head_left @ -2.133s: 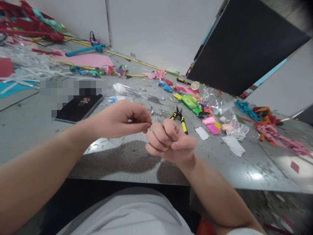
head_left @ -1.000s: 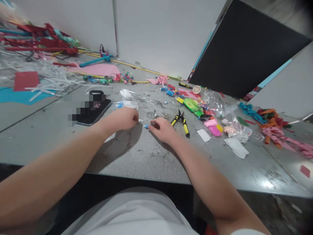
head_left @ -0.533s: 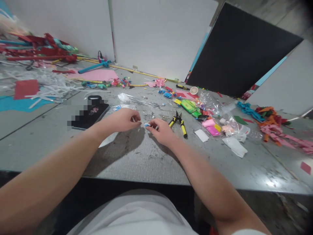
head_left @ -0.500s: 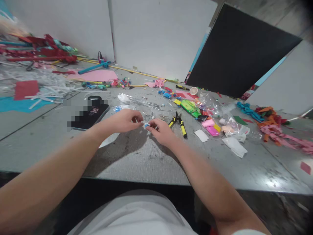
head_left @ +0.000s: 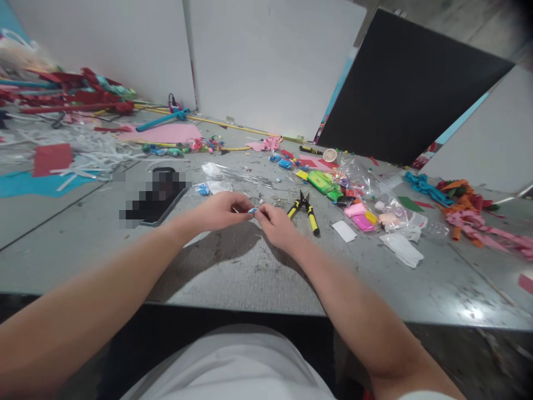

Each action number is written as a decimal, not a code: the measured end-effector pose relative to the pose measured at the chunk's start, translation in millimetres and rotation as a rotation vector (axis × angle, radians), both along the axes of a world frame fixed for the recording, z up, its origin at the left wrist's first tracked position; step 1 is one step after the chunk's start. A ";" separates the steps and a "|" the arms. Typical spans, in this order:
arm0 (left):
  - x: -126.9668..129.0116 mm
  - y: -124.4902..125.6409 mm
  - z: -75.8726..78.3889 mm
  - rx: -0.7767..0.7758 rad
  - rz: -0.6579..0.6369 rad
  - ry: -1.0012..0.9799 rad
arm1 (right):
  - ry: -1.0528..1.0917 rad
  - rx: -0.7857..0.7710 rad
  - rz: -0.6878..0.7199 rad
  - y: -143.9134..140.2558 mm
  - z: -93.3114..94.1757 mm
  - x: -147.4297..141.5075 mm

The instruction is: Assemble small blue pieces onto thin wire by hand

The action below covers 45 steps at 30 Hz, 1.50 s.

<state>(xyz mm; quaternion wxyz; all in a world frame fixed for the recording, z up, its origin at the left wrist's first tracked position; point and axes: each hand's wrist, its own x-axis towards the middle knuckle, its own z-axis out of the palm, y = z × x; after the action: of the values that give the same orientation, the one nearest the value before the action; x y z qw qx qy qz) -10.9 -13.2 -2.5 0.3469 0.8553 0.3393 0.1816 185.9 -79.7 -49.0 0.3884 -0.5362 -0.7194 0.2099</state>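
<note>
A small piece of blue-and-white clay (head_left: 252, 211) is pinched between my two hands just above the table. My right hand (head_left: 272, 222) has its thumb and fingertips closed on the clay from the right. From the left, my left hand (head_left: 222, 211) meets it with thumb and fingers drawn together, partly covering it. A thin pale bit shows by the left thumb, too small to make out. Just right of my right hand lie yellow-and-black pliers (head_left: 306, 211), jaws apart and pointing away. A blue clay packet (head_left: 202, 189) lies beyond my left wrist.
Thin wires (head_left: 245, 175) lie behind my hands. Clay packets (head_left: 325, 186) and white paper pieces (head_left: 344, 231) are on the right. A phone-like dark object (head_left: 156, 203), partly pixelated, lies left. Paper strips (head_left: 91, 147) cover the far left; white panels (head_left: 270, 66) stand behind.
My left hand has moved slightly right, and its fingers have closed up to the clay. My hands are now nearer together. The view has shifted slightly.
</note>
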 end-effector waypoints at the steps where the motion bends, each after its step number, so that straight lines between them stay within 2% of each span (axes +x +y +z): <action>1: 0.4 0.2 -0.7 -0.021 0.001 -0.023 | 0.000 -0.003 0.003 -0.2 -0.3 -0.2; 8: 1.6 1.6 -4.0 -0.217 0.033 -0.161 | 0.200 -0.085 0.082 -3.1 -0.7 -1.8; 11: 0.8 2.8 -4.4 -0.216 0.047 -0.173 | 0.292 -0.134 0.115 -6.3 0.6 -4.2; 15: -1.5 7.2 -8.5 -0.130 0.047 -0.171 | 0.354 -0.195 0.158 -9.7 2.5 -7.9; 18: -2.7 10.2 -12.3 -0.098 0.008 -0.149 | 0.417 -0.210 0.200 -8.6 1.6 -8.8; 22: -2.2 10.6 -13.3 -0.161 -0.066 -0.164 | 0.406 -0.188 0.191 -3.7 -1.7 -6.9; 29: -2.9 5.8 -6.3 -0.268 -0.058 -0.173 | 0.414 -0.160 0.148 -0.6 -5.3 -2.9; 37: -3.2 8.1 -3.5 -0.112 0.007 -0.131 | 0.393 -0.294 0.230 -6.2 -1.4 -4.0; 40: -3.2 8.2 -1.0 -0.097 0.021 -0.126 | 0.371 -0.293 0.197 -5.1 -2.7 -5.4; 45: -5.2 8.9 1.5 -0.016 0.030 -0.081 | 0.312 -0.206 0.099 1.1 -8.4 -2.7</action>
<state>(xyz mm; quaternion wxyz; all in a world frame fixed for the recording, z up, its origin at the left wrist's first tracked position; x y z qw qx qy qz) -16.0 -4.3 -1.0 0.3645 0.8392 0.3393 0.2184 183.2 -78.6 -57.4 0.4276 -0.4980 -0.6507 0.3817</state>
